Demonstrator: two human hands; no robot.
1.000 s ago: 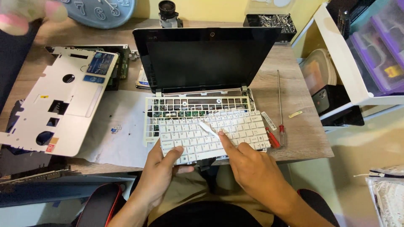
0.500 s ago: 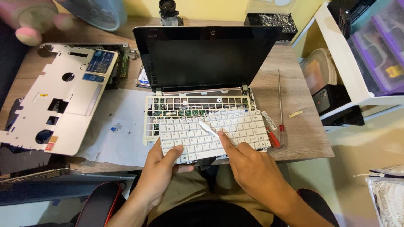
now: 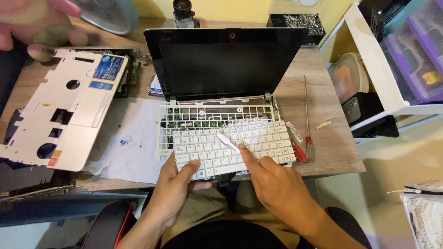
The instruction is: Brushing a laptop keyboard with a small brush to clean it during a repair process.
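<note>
Left hand (image 3: 177, 191) has a grip on the white keyboard (image 3: 233, 147) at its lower-left corner, thumb on top, fingers under, so it's closed on the keyboard. Right hand (image 3: 277, 184) isn't gripping anything: index fingertip pressed on the keys near the middle, just below a thin white strip (image 3: 227, 140) lying across the keys. Keyboard sits loose and tilted over the front of the small laptop (image 3: 221, 87), half off the bare key frame (image 3: 207, 115), near edge hanging past the surface (image 3: 330, 152). Can't see whether a ribbon cable runs underneath. Risks as I judge them: if one does, pulling the keyboard further toward the body could strain or tear it; pressing hard mid-panel while it's unsupported could flex it or pop keycaps; it could slide off the edge. Red-handled screwdriver (image 3: 307, 122) lies just right of it. White bottom case (image 3: 60, 115) sits well left; someone else's blurred hand (image 3: 32, 20) at top left.
</note>
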